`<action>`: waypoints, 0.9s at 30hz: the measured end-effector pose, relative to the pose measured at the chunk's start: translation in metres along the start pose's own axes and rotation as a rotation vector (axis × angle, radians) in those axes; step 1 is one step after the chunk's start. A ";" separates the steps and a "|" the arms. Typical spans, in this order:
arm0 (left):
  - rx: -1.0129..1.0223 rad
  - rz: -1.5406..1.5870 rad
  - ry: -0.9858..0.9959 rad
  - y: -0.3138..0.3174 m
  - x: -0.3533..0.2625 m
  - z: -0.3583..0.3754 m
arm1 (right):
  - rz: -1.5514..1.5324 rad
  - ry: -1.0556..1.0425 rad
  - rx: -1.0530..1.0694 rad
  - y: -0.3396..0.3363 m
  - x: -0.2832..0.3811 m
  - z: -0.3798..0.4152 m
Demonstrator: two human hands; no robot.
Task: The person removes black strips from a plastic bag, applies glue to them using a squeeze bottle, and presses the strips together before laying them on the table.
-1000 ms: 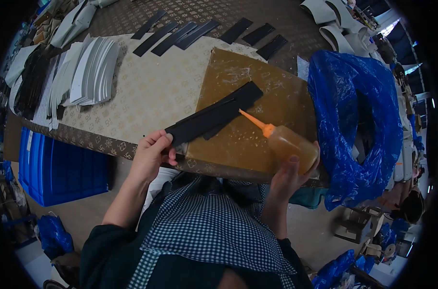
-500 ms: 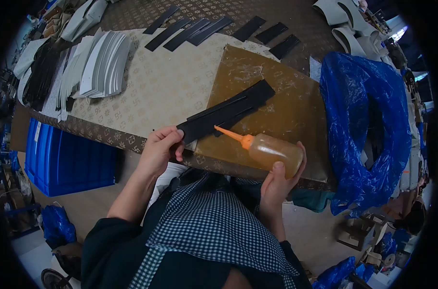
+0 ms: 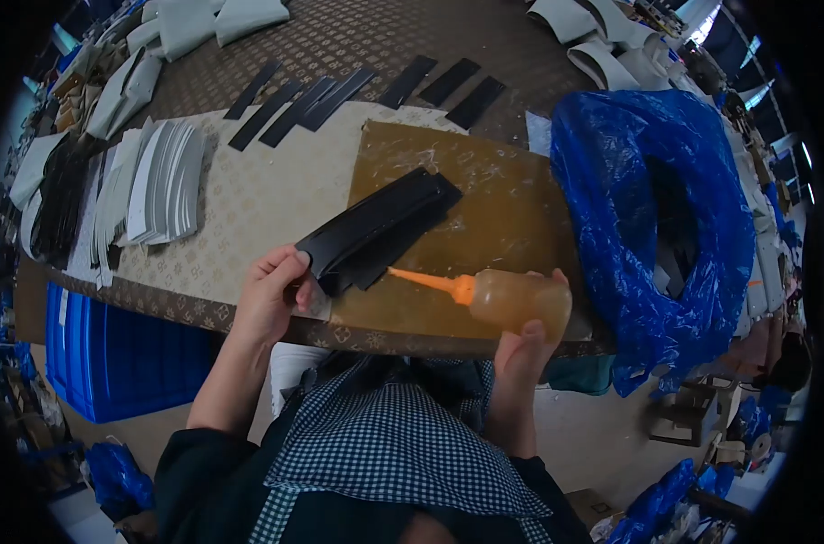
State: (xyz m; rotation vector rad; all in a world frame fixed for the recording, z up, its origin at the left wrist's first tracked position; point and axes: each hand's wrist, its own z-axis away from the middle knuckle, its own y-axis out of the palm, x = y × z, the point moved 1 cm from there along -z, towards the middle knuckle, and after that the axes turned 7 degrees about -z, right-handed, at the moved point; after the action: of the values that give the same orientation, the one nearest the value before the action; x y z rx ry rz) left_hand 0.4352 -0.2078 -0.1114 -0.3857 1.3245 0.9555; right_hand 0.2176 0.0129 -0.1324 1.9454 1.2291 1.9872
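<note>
My left hand (image 3: pixel 274 288) pinches the near end of a black strip (image 3: pixel 366 220) between thumb and fingers, its surface shiny and that end raised a little. More black strips (image 3: pixel 383 257) lie beneath and beside it, fanned out over a brown board (image 3: pixel 511 218). In my right hand (image 3: pixel 528 343) is a squeeze bottle (image 3: pixel 511 297) of cloudy amber liquid, tipped on its side. Its long orange nozzle points left, the tip close to the near ends of the strips.
Several black strips (image 3: pixel 335 98) lie in a row at the far side of the patterned table (image 3: pixel 267 195). Stacks of pale strips (image 3: pixel 165 181) stand on the left. A blue plastic bag (image 3: pixel 602 208) is at the right, a blue bin (image 3: pixel 121 363) below the left edge.
The view has shifted, so the table appears further left. The nozzle tip has gone from over the held strip to beside the strips' near ends. The held strip now shows a shiny face.
</note>
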 end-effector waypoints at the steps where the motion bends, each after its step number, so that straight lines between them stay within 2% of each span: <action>1: 0.010 -0.011 0.012 0.011 -0.006 -0.011 | 0.003 -0.045 -0.024 -0.011 0.003 -0.008; 3: 0.003 -0.056 0.028 0.034 -0.016 -0.035 | 0.008 -0.128 -0.067 -0.026 0.009 -0.020; 9: 0.189 -0.072 0.074 0.111 -0.019 -0.121 | -0.138 -0.173 -0.181 -0.051 0.006 -0.030; 15: 0.238 -0.074 0.018 0.174 -0.010 -0.178 | -0.129 -0.154 -0.163 -0.049 0.009 -0.030; 16: 0.260 -0.186 -0.039 0.171 -0.009 -0.179 | -0.135 -0.155 -0.155 -0.049 0.009 -0.030; 19: 0.213 -0.307 -0.016 0.153 -0.013 -0.156 | -0.148 -0.153 -0.139 -0.049 0.008 -0.029; 22: 0.262 -0.396 0.056 0.105 -0.007 -0.131 | -0.132 -0.143 -0.129 -0.051 0.009 -0.030; 24: 0.182 -0.512 0.082 0.072 -0.010 -0.099 | -0.123 -0.138 -0.128 -0.052 0.008 -0.030; 27: -0.045 -0.736 0.189 0.023 -0.001 -0.055 | -0.122 -0.144 -0.127 -0.052 0.005 -0.031</action>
State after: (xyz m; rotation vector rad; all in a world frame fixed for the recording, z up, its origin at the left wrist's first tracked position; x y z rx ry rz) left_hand 0.3826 -0.2346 -0.1177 -0.9380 1.1872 0.3331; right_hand 0.1664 0.0366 -0.1544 1.8694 1.1281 1.7864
